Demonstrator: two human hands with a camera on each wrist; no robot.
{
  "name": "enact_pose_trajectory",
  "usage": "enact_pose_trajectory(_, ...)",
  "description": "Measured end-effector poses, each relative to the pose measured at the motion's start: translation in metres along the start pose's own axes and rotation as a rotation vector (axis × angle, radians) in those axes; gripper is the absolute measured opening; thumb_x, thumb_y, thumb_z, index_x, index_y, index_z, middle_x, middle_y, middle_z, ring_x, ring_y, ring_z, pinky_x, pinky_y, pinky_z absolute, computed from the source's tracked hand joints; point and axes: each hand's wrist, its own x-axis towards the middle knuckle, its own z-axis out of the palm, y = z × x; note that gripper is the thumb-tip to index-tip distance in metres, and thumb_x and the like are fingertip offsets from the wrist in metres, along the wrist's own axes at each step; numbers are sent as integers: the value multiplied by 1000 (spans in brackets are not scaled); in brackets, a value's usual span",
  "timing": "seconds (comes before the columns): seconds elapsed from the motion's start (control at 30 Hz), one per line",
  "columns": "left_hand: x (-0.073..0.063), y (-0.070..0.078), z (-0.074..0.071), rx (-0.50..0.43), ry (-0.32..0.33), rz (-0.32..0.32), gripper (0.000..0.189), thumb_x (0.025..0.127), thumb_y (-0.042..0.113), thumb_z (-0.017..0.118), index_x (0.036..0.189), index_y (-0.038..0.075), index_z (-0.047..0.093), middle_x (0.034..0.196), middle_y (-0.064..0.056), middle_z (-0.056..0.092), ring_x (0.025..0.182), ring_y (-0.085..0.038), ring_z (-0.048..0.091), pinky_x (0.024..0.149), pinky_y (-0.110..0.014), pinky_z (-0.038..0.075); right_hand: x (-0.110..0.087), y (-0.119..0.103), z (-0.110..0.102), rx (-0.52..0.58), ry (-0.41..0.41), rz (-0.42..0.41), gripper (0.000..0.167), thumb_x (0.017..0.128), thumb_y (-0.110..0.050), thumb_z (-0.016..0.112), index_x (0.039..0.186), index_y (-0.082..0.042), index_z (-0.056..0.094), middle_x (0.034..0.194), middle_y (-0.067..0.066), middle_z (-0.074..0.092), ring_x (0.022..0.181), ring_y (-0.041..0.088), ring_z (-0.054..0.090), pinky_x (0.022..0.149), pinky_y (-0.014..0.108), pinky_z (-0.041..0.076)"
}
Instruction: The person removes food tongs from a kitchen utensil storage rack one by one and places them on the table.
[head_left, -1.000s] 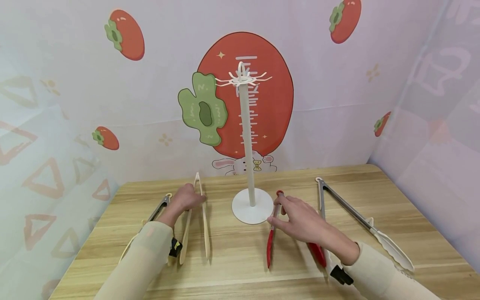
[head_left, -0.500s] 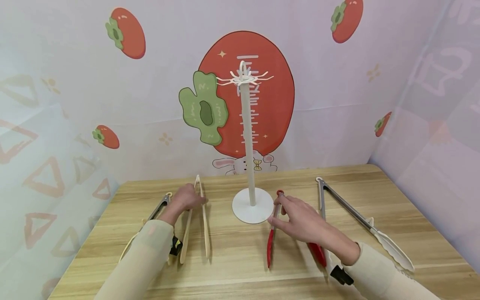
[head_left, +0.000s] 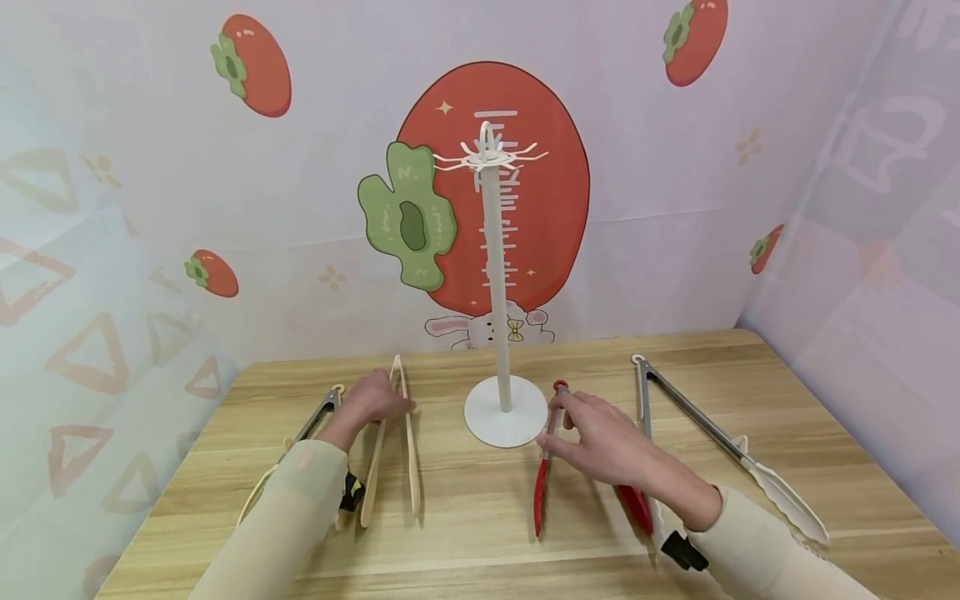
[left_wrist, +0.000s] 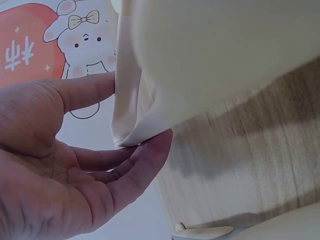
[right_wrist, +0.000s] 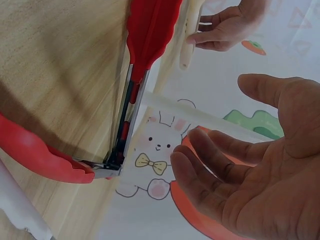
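My left hand (head_left: 375,397) pinches cream tongs (head_left: 413,475) near their hinged end, on the left of the table. Its thumb lies on one arm and the fingers on the other in the left wrist view. The tongs' two arms are spread apart. On the right, my right hand (head_left: 606,440) hovers over red-tipped tongs (head_left: 540,492) with a metal body. In the right wrist view the fingers (right_wrist: 200,187) are loosely bent and apart from these red tongs (right_wrist: 150,40). From the head view, the hand covers part of the tongs' middle.
A white stand (head_left: 497,283) with a ring of hooks rises from a round base (head_left: 491,429) between the hands. White-tipped tongs (head_left: 693,417) lie spread at the right. More metal tongs (head_left: 318,417) lie at the left, partly behind the sleeve. A printed cloth backs the table.
The hinged end of the cream tongs has come down slightly toward me. My left hand has shifted only a little. The right hand and the red tongs stay nearly still.
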Motion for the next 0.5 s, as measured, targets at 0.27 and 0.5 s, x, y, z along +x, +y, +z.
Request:
enact_pose_trajectory(0.27, -1, -1, 0, 14, -3, 5, 32, 85, 23, 79, 83, 2, 55, 74, -8, 54, 58, -17, 51, 56, -32, 48, -1, 1, -4, -7, 4, -2, 32, 92, -38, 76, 112, -16, 65, 93, 1, 62, 83, 16, 56, 66, 33, 46)
enact_pose_trajectory(0.5, -2, -2, 1, 21, 1, 35, 34, 85, 22, 80, 75, 6, 51, 69, -6, 52, 60, -19, 53, 57, -32, 48, -3, 5, -8, 12, 41, -32, 31, 92, -32, 76, 114, -14, 66, 93, -1, 60, 88, 20, 58, 72, 35, 48)
